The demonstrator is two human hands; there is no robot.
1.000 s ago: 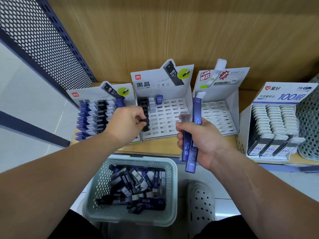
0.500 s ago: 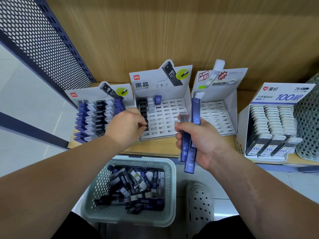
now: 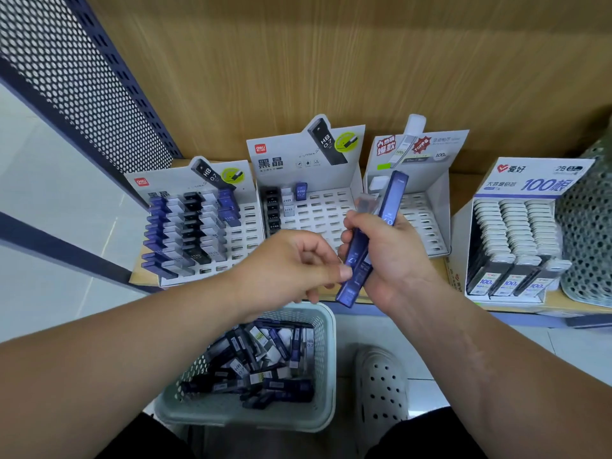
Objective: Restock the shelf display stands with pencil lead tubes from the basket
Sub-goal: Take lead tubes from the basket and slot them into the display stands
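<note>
My right hand (image 3: 394,260) grips a few blue pencil lead tubes (image 3: 392,197) upright in front of the shelf. My left hand (image 3: 288,266) is beside it, fingers curled, thumb and forefinger pinching the lower part of one held tube (image 3: 350,279). Below stands the pale green basket (image 3: 328,385) with several dark tubes (image 3: 265,359) in it. On the shelf, the left stand (image 3: 245,223) is mostly filled. The middle stand (image 3: 324,220) holds a column of black tubes and a few others. The right stand (image 3: 427,223) is nearly bare.
A full box of white-capped tubes (image 3: 516,243) sits at the right of the shelf, with a mesh container (image 3: 589,226) beside it. A perforated metal panel (image 3: 82,77) bounds the left side. A white clog (image 3: 381,382) is on the floor by the basket.
My left hand left the middle stand's black column and moved right to the tubes in my right hand. My right hand has tilted its tubes slightly.
</note>
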